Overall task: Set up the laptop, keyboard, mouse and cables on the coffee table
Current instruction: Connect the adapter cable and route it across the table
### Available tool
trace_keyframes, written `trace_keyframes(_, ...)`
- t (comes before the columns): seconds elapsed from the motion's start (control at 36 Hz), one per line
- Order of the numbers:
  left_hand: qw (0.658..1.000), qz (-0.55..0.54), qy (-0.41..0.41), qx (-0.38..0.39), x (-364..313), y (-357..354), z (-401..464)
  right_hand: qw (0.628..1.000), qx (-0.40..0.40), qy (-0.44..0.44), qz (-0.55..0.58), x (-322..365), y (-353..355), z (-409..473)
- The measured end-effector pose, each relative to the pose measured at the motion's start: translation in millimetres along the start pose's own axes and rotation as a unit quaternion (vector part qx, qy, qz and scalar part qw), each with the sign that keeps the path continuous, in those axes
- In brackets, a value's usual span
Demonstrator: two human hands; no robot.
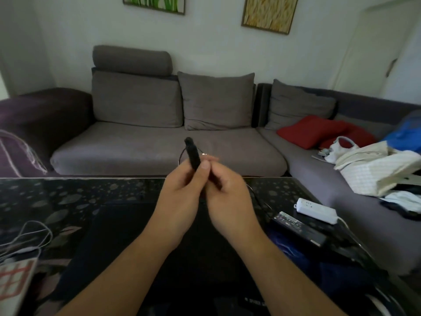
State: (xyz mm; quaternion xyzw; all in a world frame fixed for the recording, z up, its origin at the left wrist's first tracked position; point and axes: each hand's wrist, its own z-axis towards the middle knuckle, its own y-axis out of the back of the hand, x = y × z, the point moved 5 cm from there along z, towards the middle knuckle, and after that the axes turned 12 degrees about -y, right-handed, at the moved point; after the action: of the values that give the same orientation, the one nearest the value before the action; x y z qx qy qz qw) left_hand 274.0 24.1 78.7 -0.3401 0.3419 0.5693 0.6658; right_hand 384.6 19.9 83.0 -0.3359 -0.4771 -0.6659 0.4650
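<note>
The left hand (182, 197) has its grip clamped on a short black stick-shaped object (192, 153), thumb pressed along its lower end, so that the upper end sticks up and tilts slightly left above the knuckles. What the object is exactly cannot be told; a thin dark cable (182, 156) loops out beside it. The right hand (227, 197) meets the left just under the object, its fingers curled together at the same spot, with something small and pale at the fingertips; motion blur hides whether they pinch the cable or the object.

Both hands hover above the dark, leaf-patterned glass tabletop (57, 201). Directly beneath the forearms lies a wide black flat item (127, 236), probably the closed laptop or a mat; it is too dark to tell. To the right on the tabletop rests a black power adapter brick (298, 229) with a label on top, and just beyond it a white power strip (316, 210). At the left edge sit grey cables (29, 238) and a pale item with a red grid (13, 281).

Behind the tabletop stands a grey sofa (164, 144), with red cushions (314, 132), a white bag (373, 172) and blue fabric (407, 133) on its right section.
</note>
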Motion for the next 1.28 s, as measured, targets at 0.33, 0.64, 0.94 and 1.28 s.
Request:
trace_keyframes(0.33, 0.964, 0.25, -0.085, 0.015, -77, 5, 3, 0.988, 0.002, -0.108, -0.111, 3, 30, -58)
trace_keyframes(0.64, 0.928, 0.341, 0.046, 0.142, -1, -32, -29, 0.968, 0.025, -0.205, -0.146, -53, 46, -55)
trace_keyframes(0.94, 0.931, 0.271, 0.088, 0.229, 77, -89, -39, 0.902, -0.089, -0.287, -0.311, -126, 130, -32)
trace_keyframes(1.28, 0.943, 0.234, 0.13, 0.198, 106, -90, -39, 0.772, -0.096, -0.416, -0.47, -211, 205, -33)
